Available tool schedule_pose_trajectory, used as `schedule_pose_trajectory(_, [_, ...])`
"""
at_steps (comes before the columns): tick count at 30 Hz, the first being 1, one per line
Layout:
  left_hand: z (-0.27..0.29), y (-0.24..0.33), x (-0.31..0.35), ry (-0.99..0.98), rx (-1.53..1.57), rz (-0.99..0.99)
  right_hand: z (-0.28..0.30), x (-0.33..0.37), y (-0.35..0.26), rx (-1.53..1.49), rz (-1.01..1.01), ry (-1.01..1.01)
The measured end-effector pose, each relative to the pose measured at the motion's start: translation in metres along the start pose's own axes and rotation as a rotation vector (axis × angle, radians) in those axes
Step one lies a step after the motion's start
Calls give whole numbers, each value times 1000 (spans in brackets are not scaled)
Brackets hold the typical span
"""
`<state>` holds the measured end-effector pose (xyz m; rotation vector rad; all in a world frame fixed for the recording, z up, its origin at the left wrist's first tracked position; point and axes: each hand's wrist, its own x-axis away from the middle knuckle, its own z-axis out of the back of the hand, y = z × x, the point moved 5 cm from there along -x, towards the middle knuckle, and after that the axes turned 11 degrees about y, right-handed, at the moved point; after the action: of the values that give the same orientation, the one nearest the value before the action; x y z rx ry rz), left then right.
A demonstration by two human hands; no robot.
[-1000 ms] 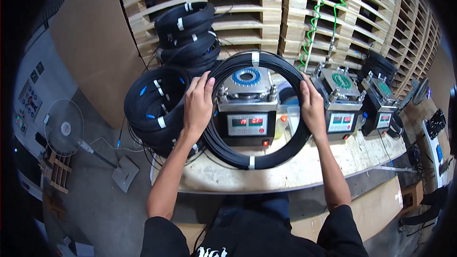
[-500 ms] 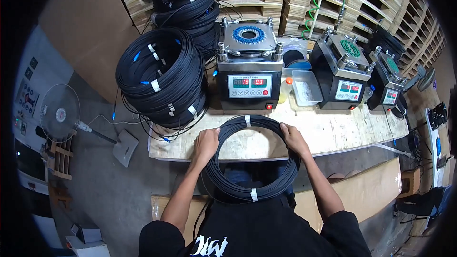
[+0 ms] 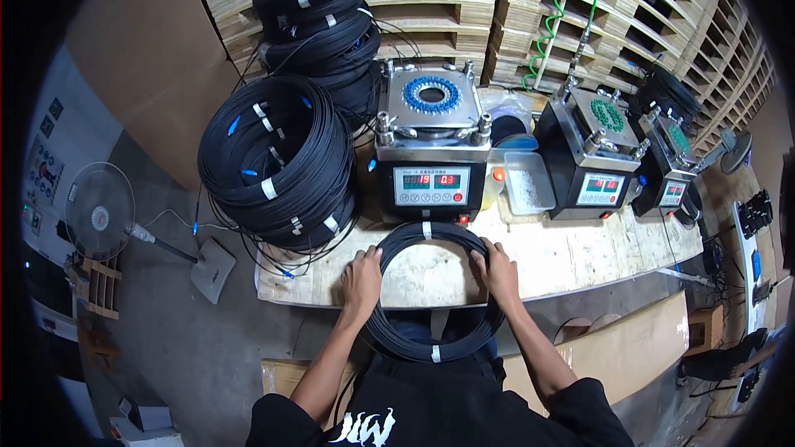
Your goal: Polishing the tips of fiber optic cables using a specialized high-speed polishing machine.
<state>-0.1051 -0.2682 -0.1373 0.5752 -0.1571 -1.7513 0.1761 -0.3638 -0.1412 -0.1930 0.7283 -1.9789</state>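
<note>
A coil of black cable [image 3: 401,343], bound with white tape bands [image 3: 427,231], is held between my two hands. Its far part lies over the table, close to the front of a black box-shaped machine [image 3: 389,157], while its near part overhangs the table's front edge toward my body. My left hand [image 3: 362,284] is closed round the coil's left side. On the opposite side my right hand [image 3: 499,276] grips it, thumb toward the inside of the ring. The palms and some fingertips are hidden. On the machine's metal top sits a ring of blue connectors [image 3: 431,95].
Taped black cable coils [image 3: 286,174] with blue connector ends are piled left on the wooden table [image 3: 571,250], more behind. To the right stand a plastic tub [image 3: 525,182], an orange-capped bottle [image 3: 495,186] and two machines with green connectors [image 3: 607,116]. A fan [image 3: 101,215] stands left.
The coil has moved slightly away from me and lower, nearer the machine, with both hands still on it. The whole view has tilted, so the table appears lower in the picture.
</note>
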Motion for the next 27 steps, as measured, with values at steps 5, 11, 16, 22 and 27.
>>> schedule_pose_trajectory(5, [1,7,0,-91,-117,-4,3,-3,2,289,187,63])
schedule_pose_trajectory(11, [-6,0,-1,-89,-17,-60,-8,-16,21,214,221,29])
schedule_pose_trajectory(16, [22,14,-30,-89,272,-75,-5,-47,42,6,81,-319])
schedule_pose_trajectory(22, [132,86,-146,304,601,-400,86,-181,-32,-545,266,150])
schedule_pose_trajectory(27, [90,95,-239,114,607,-255,59,-301,-97,-500,189,89])
